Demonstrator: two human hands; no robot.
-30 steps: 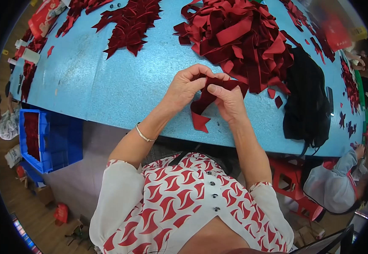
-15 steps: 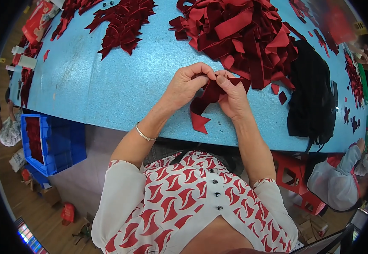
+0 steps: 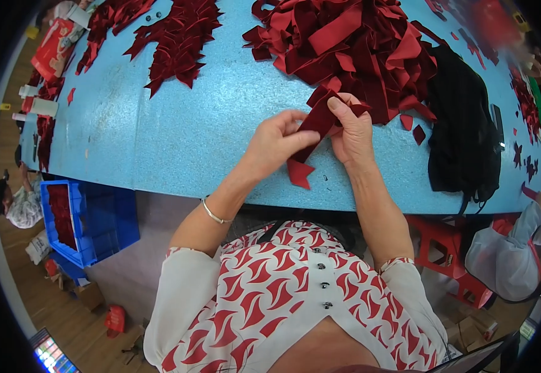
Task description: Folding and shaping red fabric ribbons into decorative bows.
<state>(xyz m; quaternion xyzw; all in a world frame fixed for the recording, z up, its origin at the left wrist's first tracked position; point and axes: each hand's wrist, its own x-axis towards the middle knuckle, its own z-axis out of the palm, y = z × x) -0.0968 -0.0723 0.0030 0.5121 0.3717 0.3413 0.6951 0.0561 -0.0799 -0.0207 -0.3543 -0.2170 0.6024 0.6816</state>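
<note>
Above the blue counter [image 3: 189,137], near the ribbon heap [image 3: 351,53], fingers of left hand [image 3: 271,147] and right hand [image 3: 354,135] pinch one dark-red ribbon [image 3: 319,120], which could slip askew if either grip slackens.

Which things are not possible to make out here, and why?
Head view:
Part of the ribbon: hidden by the right fingers.
Far end of the ribbon pile: cut off by the picture's upper edge.
Red thing at upper right: blurred.
Small dark things at upper left: too small to identify.
</note>
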